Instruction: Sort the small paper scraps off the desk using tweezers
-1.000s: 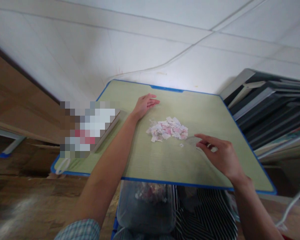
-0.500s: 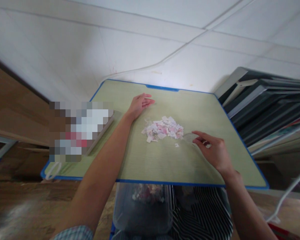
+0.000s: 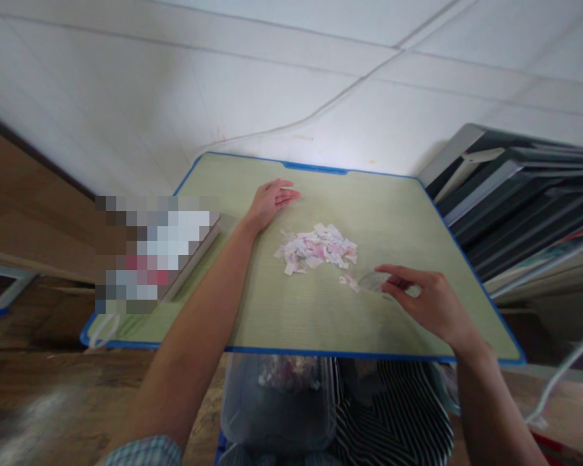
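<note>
A heap of small torn paper scraps (image 3: 318,247), white with some pink, lies in the middle of the green tabletop (image 3: 291,317). My right hand (image 3: 415,294) pinches a thin, see-through rounded piece (image 3: 370,280), whose exact kind I cannot make out. Its left edge is beside a few loose scraps (image 3: 350,283) just off the heap's near right side. Beyond the heap to the left, my left hand (image 3: 274,199) rests on the tabletop with its fingers stretched out and nothing in it.
On the left of the table lies a thick boxlike object (image 3: 194,259), partly blurred out. Below the front edge are a clear plastic bin (image 3: 279,414) with scraps inside and black-and-white striped cloth (image 3: 403,414). Dark flat panels (image 3: 519,188) lean at the right; a cable runs along the wall.
My right hand has moved a little right and nearer, with the clear piece. A few more scraps now lie apart from the heap beside it. My left hand stays put.
</note>
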Available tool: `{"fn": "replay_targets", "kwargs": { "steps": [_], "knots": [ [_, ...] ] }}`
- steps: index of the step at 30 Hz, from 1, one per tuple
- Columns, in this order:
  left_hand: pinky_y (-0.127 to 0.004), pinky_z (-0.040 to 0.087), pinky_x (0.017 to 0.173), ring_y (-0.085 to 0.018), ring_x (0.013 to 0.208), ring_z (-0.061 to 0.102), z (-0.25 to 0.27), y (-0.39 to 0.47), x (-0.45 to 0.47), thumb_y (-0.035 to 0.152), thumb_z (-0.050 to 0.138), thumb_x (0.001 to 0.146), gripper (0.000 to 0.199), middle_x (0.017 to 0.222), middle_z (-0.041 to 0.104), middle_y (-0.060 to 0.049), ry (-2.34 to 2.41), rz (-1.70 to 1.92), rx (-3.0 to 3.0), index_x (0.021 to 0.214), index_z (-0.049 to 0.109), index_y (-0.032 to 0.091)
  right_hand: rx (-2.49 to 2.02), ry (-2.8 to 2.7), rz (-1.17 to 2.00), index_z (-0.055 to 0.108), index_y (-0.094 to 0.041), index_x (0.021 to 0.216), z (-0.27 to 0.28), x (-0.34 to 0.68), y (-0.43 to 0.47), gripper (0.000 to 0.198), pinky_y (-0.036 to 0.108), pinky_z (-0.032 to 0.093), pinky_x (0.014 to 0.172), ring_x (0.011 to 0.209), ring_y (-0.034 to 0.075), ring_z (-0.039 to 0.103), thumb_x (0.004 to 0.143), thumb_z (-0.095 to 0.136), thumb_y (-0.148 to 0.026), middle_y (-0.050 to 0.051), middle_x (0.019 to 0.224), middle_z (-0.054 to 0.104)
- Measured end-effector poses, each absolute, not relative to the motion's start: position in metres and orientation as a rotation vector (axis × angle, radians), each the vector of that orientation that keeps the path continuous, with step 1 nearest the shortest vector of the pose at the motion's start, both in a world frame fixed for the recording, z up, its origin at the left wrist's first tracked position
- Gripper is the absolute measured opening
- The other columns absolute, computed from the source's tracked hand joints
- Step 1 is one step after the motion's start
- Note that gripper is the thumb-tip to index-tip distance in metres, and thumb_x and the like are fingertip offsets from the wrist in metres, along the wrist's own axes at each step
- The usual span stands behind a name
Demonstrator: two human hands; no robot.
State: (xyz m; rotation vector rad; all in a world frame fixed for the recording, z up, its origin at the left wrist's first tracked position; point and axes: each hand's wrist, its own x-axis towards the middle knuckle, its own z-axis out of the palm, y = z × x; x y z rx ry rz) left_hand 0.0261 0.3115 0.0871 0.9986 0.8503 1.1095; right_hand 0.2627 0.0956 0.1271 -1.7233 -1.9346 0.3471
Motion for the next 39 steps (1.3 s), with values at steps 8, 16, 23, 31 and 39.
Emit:
{"fn": "replay_targets", "kwargs": {
  "steps": [8,16,23,31,39],
  "knots": [
    [-0.027,0.044,0.085,-0.014,0.079,0.066,0.085,0.312,0.025,0.038,0.044,0.088,0.028,0.073,0.068,-0.006,0.864,1.105,1.027,0.087,0.058,0.014,-1.720,-1.968,0.233,0.072,-0.015,0.094,0.128,0.263,0.088,0.027,0.026,0.052,0.057,0.055,0.015,0.065,0.077,0.053,-0.023,0.003,0.064,0.070],
    [-0.026,0.045,0.084,-0.013,0.078,0.066,0.086,0.311,0.026,0.033,0.041,0.089,0.027,0.072,0.069,-0.006,0.867,1.111,1.030,0.087,0.058,0.013,-1.668,-1.963,0.285,0.071,-0.018,0.095,0.133,0.251,0.088,0.025,0.025,0.052,0.059,0.056,0.014,0.064,0.079,0.052,-0.023,0.002,0.067,0.070],
    [-0.025,0.045,0.082,-0.013,0.076,0.065,0.088,0.309,0.025,0.032,0.040,0.089,0.026,0.071,0.069,-0.005,0.845,1.112,1.007,0.086,0.059,0.013,-1.680,-1.990,0.255,0.070,-0.017,0.103,0.121,0.237,0.102,0.029,0.030,0.052,0.063,0.061,0.016,0.064,0.082,0.050,-0.020,0.004,0.073,0.071],
    [-0.025,0.044,0.080,-0.013,0.075,0.065,0.087,0.311,0.025,0.030,0.041,0.089,0.025,0.070,0.069,-0.006,0.835,1.111,0.994,0.087,0.059,0.013,-1.615,-2.240,0.463,0.071,-0.022,0.095,0.141,0.257,0.090,0.025,0.027,0.053,0.061,0.066,0.015,0.067,0.081,0.051,-0.019,0.003,0.083,0.074],
    [-0.024,0.045,0.078,-0.012,0.074,0.065,0.086,0.310,0.024,0.029,0.040,0.090,0.025,0.070,0.069,-0.005,0.844,1.100,0.985,0.086,0.060,0.014,-1.601,-2.085,0.308,0.068,-0.019,0.095,0.138,0.272,0.087,0.021,0.025,0.055,0.059,0.060,0.015,0.067,0.081,0.053,-0.023,0.002,0.070,0.071]
  ]
}}
